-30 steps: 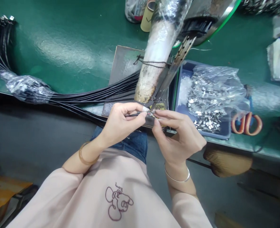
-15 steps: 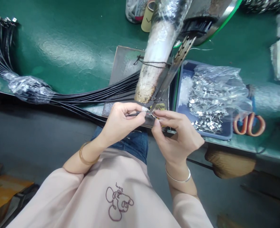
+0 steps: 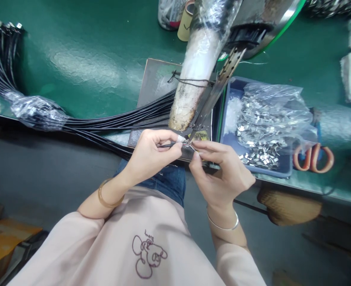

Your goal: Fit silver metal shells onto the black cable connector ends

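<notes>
Holding black cable (image 3: 165,145) pinched in left hand (image 3: 148,155), thin wire (image 3: 192,148) in right hand (image 3: 225,171), near tip of slanted metal rod (image 3: 213,95).

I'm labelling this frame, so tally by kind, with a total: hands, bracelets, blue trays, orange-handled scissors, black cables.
Left hand and right hand: 2 hands
Tan bracelet and silver bracelet: 2 bracelets
Blue tray: 1
Orange-handled scissors: 1 pair
Black cables: too bunched to count
Total, cables aside: 6
</notes>
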Demonstrator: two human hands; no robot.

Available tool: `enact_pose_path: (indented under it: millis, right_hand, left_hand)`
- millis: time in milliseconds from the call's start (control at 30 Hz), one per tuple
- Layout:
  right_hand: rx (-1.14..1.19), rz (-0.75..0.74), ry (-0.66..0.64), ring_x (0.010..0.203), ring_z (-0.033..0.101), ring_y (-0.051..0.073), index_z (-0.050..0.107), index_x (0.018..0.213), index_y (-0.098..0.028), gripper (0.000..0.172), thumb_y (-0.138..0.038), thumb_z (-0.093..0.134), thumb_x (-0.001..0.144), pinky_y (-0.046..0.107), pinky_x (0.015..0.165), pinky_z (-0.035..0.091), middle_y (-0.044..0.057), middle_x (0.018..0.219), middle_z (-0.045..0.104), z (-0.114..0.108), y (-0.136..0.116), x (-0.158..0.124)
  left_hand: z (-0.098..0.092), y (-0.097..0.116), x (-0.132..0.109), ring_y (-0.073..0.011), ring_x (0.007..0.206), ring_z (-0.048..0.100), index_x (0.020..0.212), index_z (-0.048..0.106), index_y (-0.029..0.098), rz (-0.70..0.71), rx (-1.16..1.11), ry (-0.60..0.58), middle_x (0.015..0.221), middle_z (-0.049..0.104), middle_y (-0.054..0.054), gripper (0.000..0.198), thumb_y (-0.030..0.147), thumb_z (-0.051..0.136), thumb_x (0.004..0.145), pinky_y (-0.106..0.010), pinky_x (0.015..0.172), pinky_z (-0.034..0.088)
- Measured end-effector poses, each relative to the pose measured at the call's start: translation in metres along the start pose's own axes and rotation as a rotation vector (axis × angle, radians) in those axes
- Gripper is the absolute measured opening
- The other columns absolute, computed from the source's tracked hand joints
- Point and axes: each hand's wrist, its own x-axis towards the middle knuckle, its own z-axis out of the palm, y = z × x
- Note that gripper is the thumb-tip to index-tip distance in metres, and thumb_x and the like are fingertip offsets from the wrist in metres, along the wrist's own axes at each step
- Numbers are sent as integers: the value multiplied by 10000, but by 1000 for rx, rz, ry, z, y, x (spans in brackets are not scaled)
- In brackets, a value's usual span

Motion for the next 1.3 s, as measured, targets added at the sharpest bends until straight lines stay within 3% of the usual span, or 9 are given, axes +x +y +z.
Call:
enact_pose_path:
  millis: [333, 633, 900, 1300]
  right_hand:
    - [-15, 13, 15, 816, 769, 167, 636, 821, -225, 196, -53, 729, 814, 271, 692, 627, 10, 907, 785, -2, -2, 1]
    - [-43, -31, 3, 784, 771, 150, 577, 818, -222, 212, -63, 716, 821, 240, 652, 609, 18, 920, 794, 0, -2, -2]
    - [-31, -7, -26, 839, 775, 163, 609, 844, -212, 211, -35, 720, 818, 252, 724, 619, 24, 928, 790, -2, -3, 3]
    - [-71, -8, -48, 852, 778, 160, 572, 812, -220, 226, -36, 704, 811, 245, 709, 621, 17, 966, 791, -7, -9, 6]
  left_hand:
    - [1, 6, -4, -33, 491, 405, 700, 719, 103, 67, 61, 5, 596, 594, 18, 123, 187, 655, 763, -136, 439, 343]
    - [-4, 2, 0, -42, 496, 401, 679, 725, 108, -8, 52, -47, 579, 588, 17, 111, 184, 665, 734, -155, 451, 334]
    - [-3, 4, 1, -60, 524, 435, 679, 728, 105, -20, 73, -23, 594, 609, -7, 151, 200, 636, 752, -173, 484, 352]
    - [-3, 6, 1, -58, 531, 432, 696, 733, 109, -29, 54, -41, 630, 631, -8, 131, 197, 649, 744, -179, 485, 334]
